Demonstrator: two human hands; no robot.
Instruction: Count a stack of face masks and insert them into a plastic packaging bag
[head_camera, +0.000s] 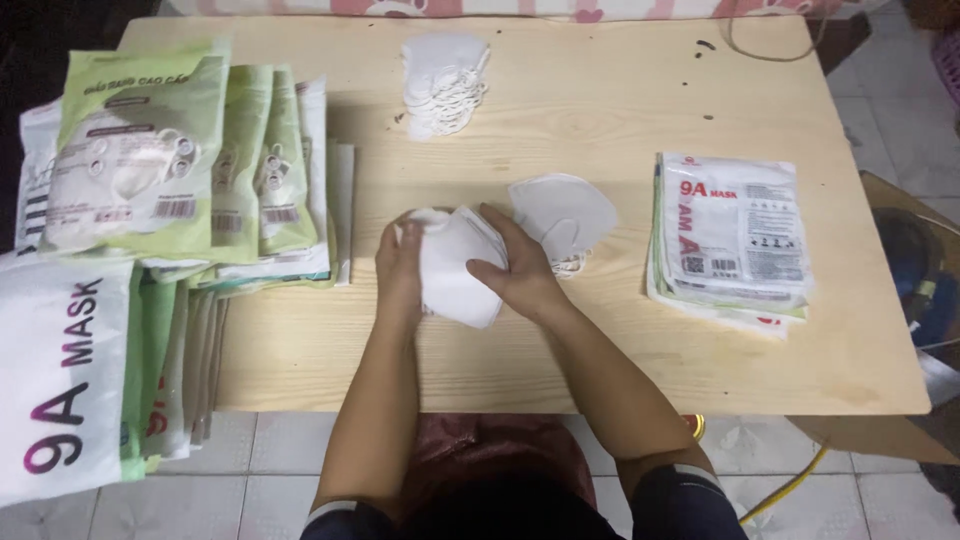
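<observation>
Masks (455, 268) clamped between left hand (400, 262) and right hand (515, 268), long axis running away across table (620, 350); loose mask (565, 215) just beyond right hand.

bare table (620, 350) near hands, pouch stacks (190, 170) flanking left, right

Bench (620, 360) pale wood-grain laminate, smooth, matt; white masks (455, 270) soft matt nonwoven cloth, same for the loose mask (565, 215) and far mask pile (440, 85) with thin elastic loops; green-white packets (150, 150) and white packet stack (735, 235) glossy plastic film, slight glare; floor tiles (280, 480) smooth, pale, faint sheen
</observation>
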